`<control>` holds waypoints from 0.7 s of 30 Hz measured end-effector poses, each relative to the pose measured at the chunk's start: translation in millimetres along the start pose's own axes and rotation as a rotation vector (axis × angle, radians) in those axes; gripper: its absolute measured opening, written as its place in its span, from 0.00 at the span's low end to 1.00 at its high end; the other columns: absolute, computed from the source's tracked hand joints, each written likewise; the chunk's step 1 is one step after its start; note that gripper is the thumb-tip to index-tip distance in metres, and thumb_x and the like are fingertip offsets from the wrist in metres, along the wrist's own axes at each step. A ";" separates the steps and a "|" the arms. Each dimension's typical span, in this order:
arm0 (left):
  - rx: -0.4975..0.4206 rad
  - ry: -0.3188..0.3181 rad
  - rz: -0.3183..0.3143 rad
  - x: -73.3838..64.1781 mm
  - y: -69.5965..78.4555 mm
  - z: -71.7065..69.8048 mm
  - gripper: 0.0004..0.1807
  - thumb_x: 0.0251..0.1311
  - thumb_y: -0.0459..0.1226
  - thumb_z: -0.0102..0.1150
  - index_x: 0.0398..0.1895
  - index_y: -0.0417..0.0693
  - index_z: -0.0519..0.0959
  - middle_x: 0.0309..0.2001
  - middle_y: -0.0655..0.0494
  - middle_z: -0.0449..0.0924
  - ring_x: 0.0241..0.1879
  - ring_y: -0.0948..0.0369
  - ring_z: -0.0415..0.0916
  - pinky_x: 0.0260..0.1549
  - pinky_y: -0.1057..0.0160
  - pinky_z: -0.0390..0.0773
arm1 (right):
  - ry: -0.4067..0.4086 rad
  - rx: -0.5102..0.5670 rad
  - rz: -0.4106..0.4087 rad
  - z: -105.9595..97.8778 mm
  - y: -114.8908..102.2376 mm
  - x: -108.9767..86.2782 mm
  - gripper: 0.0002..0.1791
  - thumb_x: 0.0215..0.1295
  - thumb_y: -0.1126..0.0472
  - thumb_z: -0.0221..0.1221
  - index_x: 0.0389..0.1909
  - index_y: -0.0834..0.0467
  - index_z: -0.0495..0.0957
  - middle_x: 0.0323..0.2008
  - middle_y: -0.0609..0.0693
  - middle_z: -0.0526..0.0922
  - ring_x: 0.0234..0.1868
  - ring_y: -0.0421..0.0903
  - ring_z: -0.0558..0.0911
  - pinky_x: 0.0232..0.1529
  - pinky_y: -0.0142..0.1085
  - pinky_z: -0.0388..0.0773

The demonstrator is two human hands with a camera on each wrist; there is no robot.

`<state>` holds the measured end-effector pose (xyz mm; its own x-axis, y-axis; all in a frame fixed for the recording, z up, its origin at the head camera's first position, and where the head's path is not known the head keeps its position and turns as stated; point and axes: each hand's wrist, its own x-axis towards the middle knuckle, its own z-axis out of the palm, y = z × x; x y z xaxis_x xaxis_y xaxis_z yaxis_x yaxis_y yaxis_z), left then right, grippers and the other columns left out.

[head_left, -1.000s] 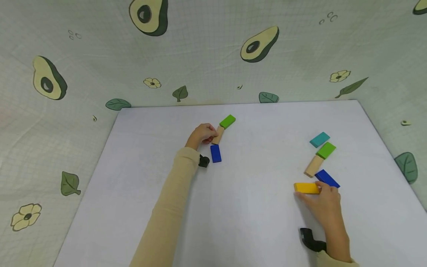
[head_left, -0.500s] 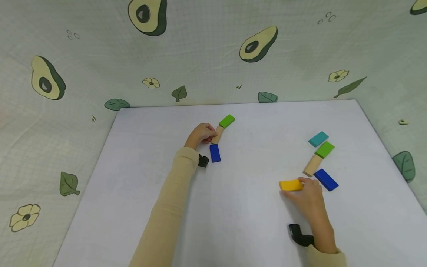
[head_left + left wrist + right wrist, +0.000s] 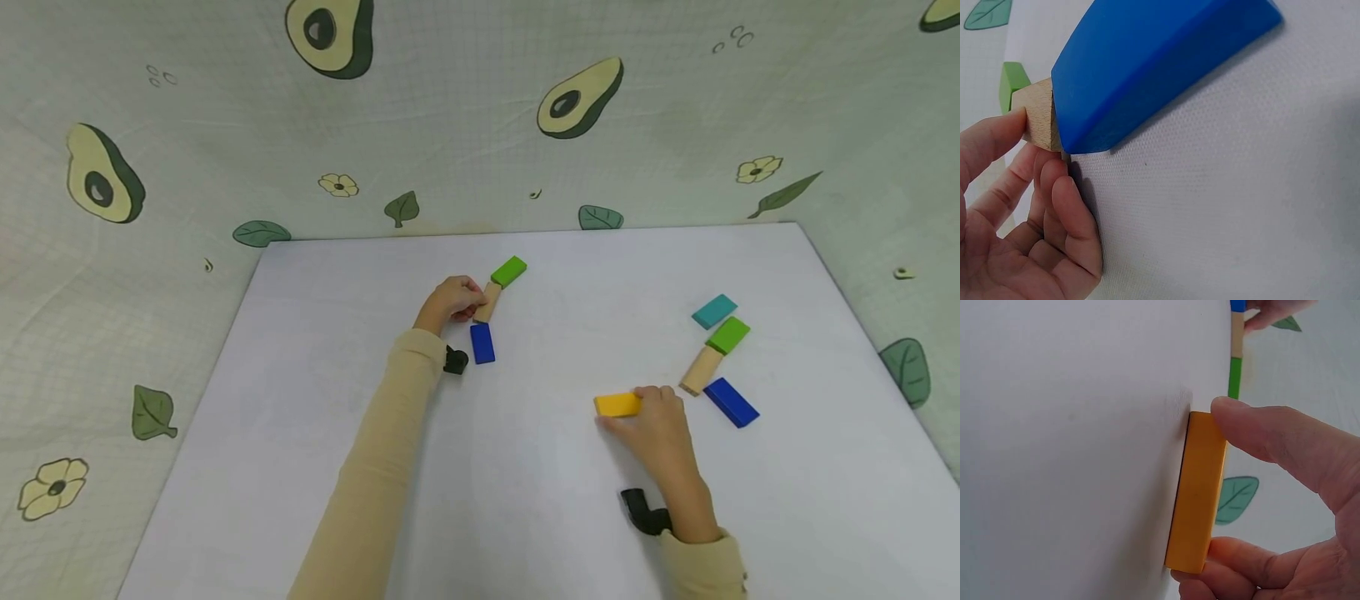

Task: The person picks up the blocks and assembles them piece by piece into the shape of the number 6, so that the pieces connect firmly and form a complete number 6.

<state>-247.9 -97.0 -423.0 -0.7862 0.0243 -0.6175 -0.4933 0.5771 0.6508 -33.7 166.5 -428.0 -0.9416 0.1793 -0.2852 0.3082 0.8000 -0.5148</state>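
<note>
My right hand (image 3: 660, 433) holds a yellow block (image 3: 618, 405) by its ends, thumb on one and fingers on the other, as the yellow block (image 3: 1197, 490) in the right wrist view shows. Farther left, my left hand (image 3: 450, 303) pinches a plain wooden block (image 3: 488, 302) at its near end; thumb and fingertips meet the wooden block (image 3: 1036, 114) in the left wrist view. A green block (image 3: 509, 272) adjoins its far end and a blue block (image 3: 483, 343) its near end, making a bent row on the white table.
Right of my right hand lies a second row: a teal block (image 3: 714, 312), a green block (image 3: 728, 335), a wooden block (image 3: 702, 371) and a blue block (image 3: 732, 402). An avocado-print cloth (image 3: 465, 125) rises behind the white table (image 3: 360, 283).
My right hand has carried the yellow block leftward, away from the right-hand row and slightly farther from me. My left hand stays at the wooden block.
</note>
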 end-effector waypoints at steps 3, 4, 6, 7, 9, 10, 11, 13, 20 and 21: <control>0.002 0.001 0.001 0.0 -0.2 -0.3 0.07 0.59 0.38 0.59 0.35 0.47 0.72 0.26 0.55 0.71 0.23 0.63 0.67 0.25 0.69 0.69 | 0.013 -0.022 -0.016 3.2 -6.2 2.3 0.37 0.51 0.53 0.67 0.54 0.75 0.67 0.45 0.69 0.68 0.45 0.61 0.67 0.49 0.52 0.69; 0.007 0.002 0.000 0.1 -0.3 -0.1 0.07 0.59 0.38 0.59 0.36 0.47 0.72 0.26 0.55 0.71 0.24 0.63 0.67 0.25 0.69 0.69 | 0.018 -0.032 -0.023 3.9 -8.1 3.0 0.37 0.51 0.53 0.67 0.53 0.75 0.67 0.44 0.69 0.68 0.45 0.61 0.67 0.48 0.51 0.69; 0.012 0.007 0.000 -0.1 -0.1 0.1 0.07 0.59 0.38 0.59 0.36 0.47 0.72 0.26 0.55 0.71 0.24 0.63 0.67 0.25 0.69 0.69 | 0.027 -0.050 -0.037 5.3 -11.4 4.0 0.37 0.50 0.52 0.68 0.52 0.75 0.68 0.43 0.69 0.69 0.44 0.61 0.68 0.46 0.51 0.69; 0.012 0.007 0.001 -0.4 0.1 0.2 0.07 0.59 0.38 0.59 0.36 0.47 0.72 0.26 0.55 0.71 0.24 0.63 0.67 0.25 0.69 0.69 | 0.033 -0.063 -0.046 5.6 -12.8 4.3 0.37 0.50 0.52 0.68 0.51 0.75 0.68 0.43 0.68 0.69 0.43 0.61 0.68 0.45 0.50 0.69; 0.011 0.007 0.007 -0.3 -0.1 0.6 0.07 0.59 0.38 0.59 0.36 0.47 0.72 0.26 0.55 0.71 0.24 0.63 0.67 0.24 0.70 0.69 | 0.041 -0.076 -0.060 6.2 -15.2 4.9 0.37 0.49 0.51 0.68 0.51 0.74 0.69 0.42 0.68 0.70 0.43 0.61 0.68 0.43 0.49 0.69; 0.007 0.006 0.011 -0.1 -0.3 0.7 0.07 0.59 0.38 0.59 0.36 0.47 0.72 0.26 0.55 0.71 0.24 0.63 0.67 0.24 0.70 0.69 | 0.042 -0.081 -0.067 6.4 -16.1 5.2 0.37 0.49 0.51 0.68 0.50 0.74 0.69 0.42 0.68 0.70 0.43 0.61 0.68 0.43 0.49 0.68; 0.002 0.005 0.015 -0.1 -0.5 0.7 0.07 0.59 0.38 0.59 0.36 0.47 0.72 0.26 0.55 0.71 0.23 0.63 0.67 0.24 0.70 0.69 | 0.041 -0.083 -0.073 6.6 -16.9 5.3 0.37 0.49 0.50 0.68 0.50 0.74 0.69 0.41 0.68 0.70 0.43 0.61 0.68 0.42 0.49 0.68; -0.008 0.001 0.021 0.2 -1.1 0.8 0.07 0.59 0.38 0.59 0.35 0.47 0.72 0.26 0.56 0.71 0.23 0.64 0.67 0.23 0.70 0.69 | 0.037 -0.085 -0.084 6.9 -18.2 5.8 0.37 0.50 0.50 0.68 0.50 0.74 0.68 0.42 0.68 0.71 0.43 0.61 0.68 0.42 0.48 0.67; -0.014 0.002 0.028 0.3 -2.5 0.1 0.07 0.59 0.38 0.59 0.35 0.47 0.72 0.25 0.56 0.71 0.23 0.64 0.67 0.23 0.70 0.69 | 0.014 -0.065 -0.096 8.2 -22.0 7.0 0.33 0.54 0.51 0.65 0.51 0.72 0.68 0.43 0.68 0.72 0.44 0.60 0.68 0.44 0.48 0.67; -0.012 0.003 0.028 0.2 -2.6 0.0 0.07 0.59 0.38 0.59 0.35 0.47 0.72 0.25 0.56 0.71 0.23 0.64 0.67 0.23 0.70 0.69 | 0.012 -0.059 -0.096 8.4 -22.7 7.2 0.32 0.55 0.52 0.65 0.51 0.72 0.68 0.44 0.67 0.72 0.44 0.60 0.68 0.44 0.48 0.67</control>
<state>-246.8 -98.5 -424.8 -0.8007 0.0376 -0.5979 -0.4759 0.5664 0.6728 -46.4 144.8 -425.2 -0.9680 0.1066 -0.2272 0.2083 0.8463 -0.4903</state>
